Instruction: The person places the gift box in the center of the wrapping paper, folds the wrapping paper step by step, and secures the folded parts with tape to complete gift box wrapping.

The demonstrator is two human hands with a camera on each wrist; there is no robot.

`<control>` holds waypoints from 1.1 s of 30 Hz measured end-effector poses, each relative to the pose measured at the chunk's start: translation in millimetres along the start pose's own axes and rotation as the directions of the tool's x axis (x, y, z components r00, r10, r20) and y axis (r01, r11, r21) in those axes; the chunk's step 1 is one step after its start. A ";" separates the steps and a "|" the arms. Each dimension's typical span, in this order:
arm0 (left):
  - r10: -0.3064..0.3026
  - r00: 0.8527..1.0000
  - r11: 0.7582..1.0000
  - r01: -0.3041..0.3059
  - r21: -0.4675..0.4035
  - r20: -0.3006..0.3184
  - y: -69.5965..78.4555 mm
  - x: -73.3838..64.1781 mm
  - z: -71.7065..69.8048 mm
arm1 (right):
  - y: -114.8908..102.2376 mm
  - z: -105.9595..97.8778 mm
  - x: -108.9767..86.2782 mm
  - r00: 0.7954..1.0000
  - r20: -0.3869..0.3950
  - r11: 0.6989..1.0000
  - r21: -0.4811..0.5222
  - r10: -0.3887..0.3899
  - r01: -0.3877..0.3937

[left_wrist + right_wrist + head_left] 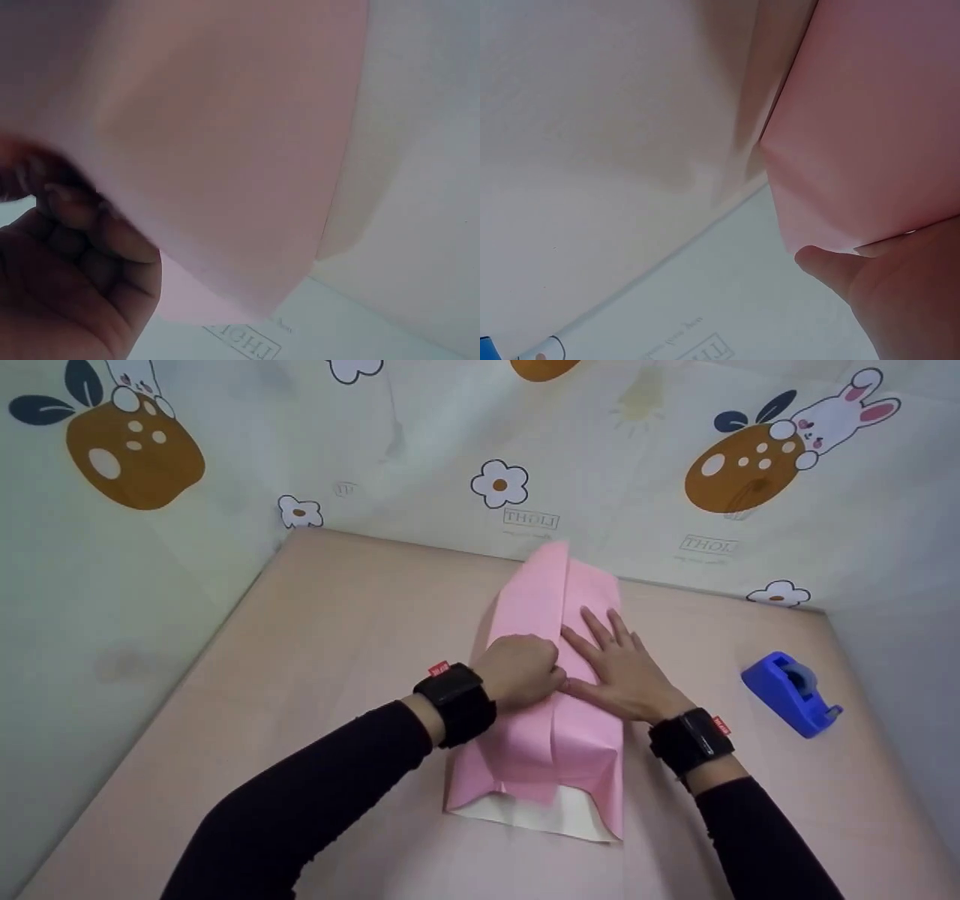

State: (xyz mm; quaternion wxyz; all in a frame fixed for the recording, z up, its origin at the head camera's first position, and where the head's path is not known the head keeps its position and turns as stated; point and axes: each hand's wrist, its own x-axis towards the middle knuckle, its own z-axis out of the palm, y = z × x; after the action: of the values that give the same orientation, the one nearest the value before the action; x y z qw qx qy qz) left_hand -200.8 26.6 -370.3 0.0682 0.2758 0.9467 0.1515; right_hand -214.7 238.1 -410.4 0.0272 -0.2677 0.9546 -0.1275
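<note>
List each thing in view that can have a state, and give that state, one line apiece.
Pink paper: folded over, near end open
Left hand: curled, touching the paper
Right hand: fingers spread on the paper
Blue tape dispenser: loaded, untouched
Black wristbands: both worn

Left hand [82, 277] was cut by left wrist view's edge. Pink paper [525, 604] ran out of both wrist views. Sleeves [300, 802] got cropped, head view bottom. Small wall print [527, 535] was unreadable.
</note>
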 end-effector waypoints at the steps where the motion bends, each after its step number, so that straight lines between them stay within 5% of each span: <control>1: 0.013 1.000 0.999 -0.013 0.029 -0.004 0.3 0.1 1.7 | 0.2 -0.1 -0.3 1.000 -0.002 1.000 0.005 0.000 0.000; 8: 0.110 0.993 0.962 -0.093 0.258 -0.052 5.8 -2.5 12.7 | -0.9 -1.0 -0.6 1.000 -0.025 0.999 -0.034 -0.005 0.004; 16: 0.182 0.975 0.924 -0.124 0.363 -0.130 9.0 -7.9 20.7 | 3.1 -0.2 2.4 0.986 -0.066 0.981 -0.126 -0.154 0.145; 19: 0.178 0.978 0.940 -0.135 0.314 -0.112 6.9 -10.7 19.5 | 5.1 0.3 1.9 0.983 -0.046 0.980 -0.101 -0.176 0.171; 22: 0.150 0.982 0.980 -0.132 0.148 -0.116 -0.2 -17.8 16.1 | 4.8 1.0 2.1 0.985 -0.029 0.983 -0.069 -0.173 0.170; 25: 0.094 0.970 0.992 -0.109 -0.056 -0.224 -12.9 -35.0 15.5 | 2.3 1.6 3.1 0.989 -0.023 0.988 -0.050 -0.149 0.148; 30: -0.017 0.878 0.980 -0.080 -0.182 -0.479 -31.9 -92.3 34.6 | -1.5 2.2 3.8 0.992 -0.015 0.991 -0.041 -0.125 0.124; 31: -0.038 0.874 0.983 -0.054 -0.174 -0.484 -32.1 -106.1 41.2 | -1.8 1.9 3.6 0.992 -0.013 0.991 -0.039 -0.126 0.125; 33: -0.066 0.895 0.991 0.007 -0.134 -0.442 -28.0 -131.1 55.2 | -1.6 1.4 2.8 0.992 -0.010 0.991 -0.040 -0.129 0.129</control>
State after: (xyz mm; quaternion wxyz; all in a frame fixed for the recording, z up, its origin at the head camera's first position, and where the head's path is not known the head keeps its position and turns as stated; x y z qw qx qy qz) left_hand -93.2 -53.2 -425.5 -0.1296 0.2109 0.9305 0.2699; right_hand -216.1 235.0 -411.3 0.0075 -0.3284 0.9378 -0.1122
